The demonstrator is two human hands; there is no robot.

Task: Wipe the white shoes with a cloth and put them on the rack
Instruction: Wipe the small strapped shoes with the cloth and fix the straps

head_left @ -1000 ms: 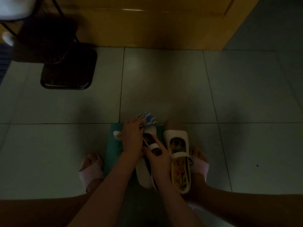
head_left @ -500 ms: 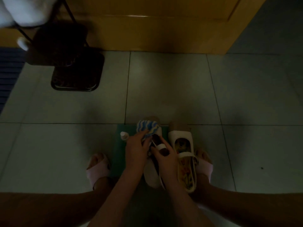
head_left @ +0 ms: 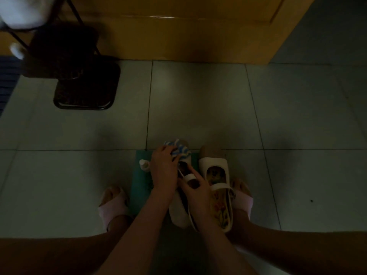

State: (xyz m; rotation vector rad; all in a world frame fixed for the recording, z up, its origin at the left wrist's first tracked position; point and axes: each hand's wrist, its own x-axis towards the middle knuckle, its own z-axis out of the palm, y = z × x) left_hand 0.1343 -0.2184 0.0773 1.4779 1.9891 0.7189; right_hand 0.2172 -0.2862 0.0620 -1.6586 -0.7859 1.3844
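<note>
Two white strapped shoes lie side by side on a green mat (head_left: 139, 187) between my feet. My left hand (head_left: 163, 169) holds a blue-and-white striped cloth (head_left: 178, 148) against the toe of the left shoe (head_left: 178, 211). My right hand (head_left: 195, 188) grips that same shoe at its strap, fingers curled into the opening. The right shoe (head_left: 213, 165) lies untouched beside it, its patterned insole showing. The dark shoe rack (head_left: 85, 84) stands at the far left by the wall.
A small white bottle (head_left: 144, 164) stands on the mat left of my left hand. My feet in pink slippers (head_left: 113, 205) flank the mat. A wooden door or cabinet (head_left: 178, 26) runs along the back. Tiled floor lies all around.
My left hand has shifted the cloth slightly over the left shoe's toe. The view has drifted a little, bringing the rack further into frame. My right hand keeps its hold.
</note>
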